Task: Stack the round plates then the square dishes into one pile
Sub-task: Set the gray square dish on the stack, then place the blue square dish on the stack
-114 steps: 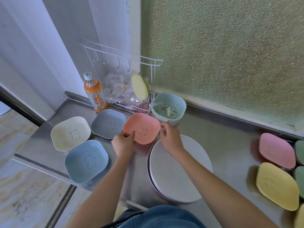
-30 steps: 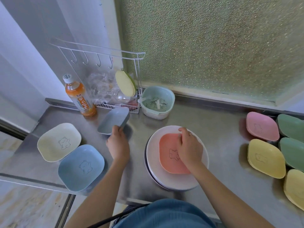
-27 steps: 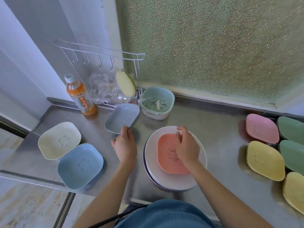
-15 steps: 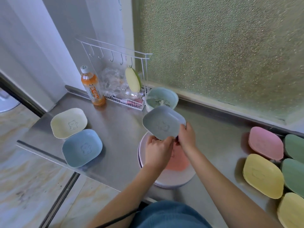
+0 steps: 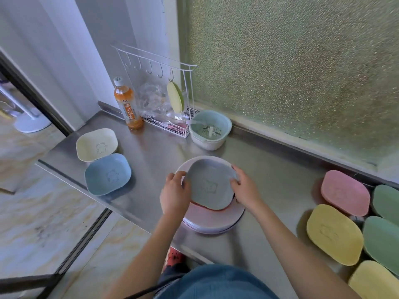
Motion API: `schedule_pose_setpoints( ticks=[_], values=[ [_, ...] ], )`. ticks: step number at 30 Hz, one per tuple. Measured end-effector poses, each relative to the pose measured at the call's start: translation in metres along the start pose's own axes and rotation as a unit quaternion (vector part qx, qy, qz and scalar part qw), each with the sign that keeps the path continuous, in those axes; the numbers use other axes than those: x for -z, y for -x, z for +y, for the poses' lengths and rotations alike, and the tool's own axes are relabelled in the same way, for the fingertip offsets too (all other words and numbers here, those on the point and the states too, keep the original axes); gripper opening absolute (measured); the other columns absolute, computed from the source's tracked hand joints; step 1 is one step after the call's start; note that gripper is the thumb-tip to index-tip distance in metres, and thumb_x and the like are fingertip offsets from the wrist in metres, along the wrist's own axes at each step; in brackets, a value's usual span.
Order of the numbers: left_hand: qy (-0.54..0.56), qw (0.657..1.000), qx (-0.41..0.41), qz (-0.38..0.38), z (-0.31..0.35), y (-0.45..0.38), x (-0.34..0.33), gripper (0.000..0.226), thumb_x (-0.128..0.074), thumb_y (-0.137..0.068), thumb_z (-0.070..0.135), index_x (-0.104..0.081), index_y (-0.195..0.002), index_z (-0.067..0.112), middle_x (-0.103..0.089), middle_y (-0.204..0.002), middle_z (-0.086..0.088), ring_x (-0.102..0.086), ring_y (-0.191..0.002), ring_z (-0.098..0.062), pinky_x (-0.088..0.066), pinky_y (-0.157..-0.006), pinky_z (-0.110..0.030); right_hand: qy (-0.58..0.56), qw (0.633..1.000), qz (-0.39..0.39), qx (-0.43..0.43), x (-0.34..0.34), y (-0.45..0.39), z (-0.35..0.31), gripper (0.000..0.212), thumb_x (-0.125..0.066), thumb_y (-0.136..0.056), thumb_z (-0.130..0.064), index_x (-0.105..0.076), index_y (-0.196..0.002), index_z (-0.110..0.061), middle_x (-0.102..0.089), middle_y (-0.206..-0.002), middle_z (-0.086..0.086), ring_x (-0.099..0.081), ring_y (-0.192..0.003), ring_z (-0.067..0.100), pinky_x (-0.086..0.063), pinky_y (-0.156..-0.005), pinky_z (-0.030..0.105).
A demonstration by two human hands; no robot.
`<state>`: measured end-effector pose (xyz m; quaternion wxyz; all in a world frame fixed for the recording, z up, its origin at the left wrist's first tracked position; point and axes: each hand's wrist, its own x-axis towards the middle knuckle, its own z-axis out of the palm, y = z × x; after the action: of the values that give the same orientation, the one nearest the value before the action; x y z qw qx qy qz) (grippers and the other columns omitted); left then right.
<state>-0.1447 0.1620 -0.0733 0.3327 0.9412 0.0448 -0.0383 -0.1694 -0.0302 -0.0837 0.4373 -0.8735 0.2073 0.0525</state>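
A pile of round white plates (image 5: 212, 222) stands on the steel counter (image 5: 151, 160). On it lies an orange square dish (image 5: 212, 209), only its near edge showing. A grey square dish (image 5: 210, 185) sits over the orange one. My left hand (image 5: 174, 194) grips the grey dish's left edge and my right hand (image 5: 245, 188) grips its right edge. To the left lie a cream square dish (image 5: 97, 144) and a blue one (image 5: 108, 174). On the right lie a pink dish (image 5: 344, 192), a yellow dish (image 5: 334, 234), green dishes (image 5: 383, 239) and another yellow one (image 5: 375, 281).
At the back stand an orange drink bottle (image 5: 127, 104), a white wire rack (image 5: 168, 100) with a yellow-green sponge (image 5: 175, 97), and a pale green strainer bowl (image 5: 210, 129). A frosted window runs behind. The counter's left edge drops to the floor.
My left hand carried the grey dish from the back left over to the pile. My right hand joined it, and the dish came down over the orange dish.
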Motion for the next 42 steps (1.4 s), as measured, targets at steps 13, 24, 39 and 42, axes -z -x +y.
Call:
schedule_pose_setpoints(
  ticks=[13, 24, 39, 42],
  values=[
    [-0.039, 0.998, -0.045, -0.028, -0.013, 0.0, -0.011, 0.034, -0.04, -0.096, 0.023, -0.062, -0.119, 0.034, -0.047, -0.084, 0.001, -0.058, -0.082, -0.033, -0.044, -0.069, -0.031, 0.184, 0.981, 0.048, 0.039, -0.008, 0.005, 0.01, 0.046, -0.038, -0.097, -0.024, -0.034, -0.143, -0.031, -0.068, -0.103, 0.014, -0.061, -0.091, 0.035, -0.039, -0.066, 0.034],
    [0.058, 0.995, 0.042, 0.064, -0.031, -0.011, 0.007, 0.03, -0.036, -0.096, 0.036, -0.058, -0.114, 0.026, -0.067, -0.084, -0.006, -0.061, -0.078, -0.03, -0.047, -0.066, -0.033, 0.202, 0.963, 0.161, 0.078, -0.016, 0.013, -0.03, 0.037, -0.046, -0.095, -0.027, -0.045, -0.131, -0.02, -0.056, -0.111, 0.012, -0.058, -0.101, 0.032, -0.046, -0.068, 0.038],
    [0.052, 0.944, 0.293, 0.142, -0.194, -0.124, 0.113, 0.037, -0.046, -0.089, 0.021, -0.044, -0.124, 0.009, -0.044, -0.129, -0.019, -0.055, -0.103, -0.041, -0.049, -0.079, -0.046, 0.156, 0.97, -0.088, 0.162, -0.171, -0.036, -0.176, 0.025, -0.04, -0.096, -0.023, -0.049, -0.119, -0.018, -0.06, -0.116, 0.008, -0.057, -0.104, 0.029, -0.041, -0.074, 0.034],
    [0.05, 0.955, 0.27, 0.109, -0.213, -0.15, 0.125, 0.04, -0.045, -0.093, 0.03, -0.043, -0.128, 0.011, -0.045, -0.131, -0.017, -0.056, -0.104, -0.038, -0.047, -0.079, -0.042, 0.163, 0.969, -0.13, 0.132, -0.205, -0.055, -0.193, 0.029, -0.04, -0.096, -0.024, -0.046, -0.123, -0.016, -0.057, -0.122, 0.01, -0.055, -0.109, 0.029, -0.041, -0.078, 0.035]
  ],
)
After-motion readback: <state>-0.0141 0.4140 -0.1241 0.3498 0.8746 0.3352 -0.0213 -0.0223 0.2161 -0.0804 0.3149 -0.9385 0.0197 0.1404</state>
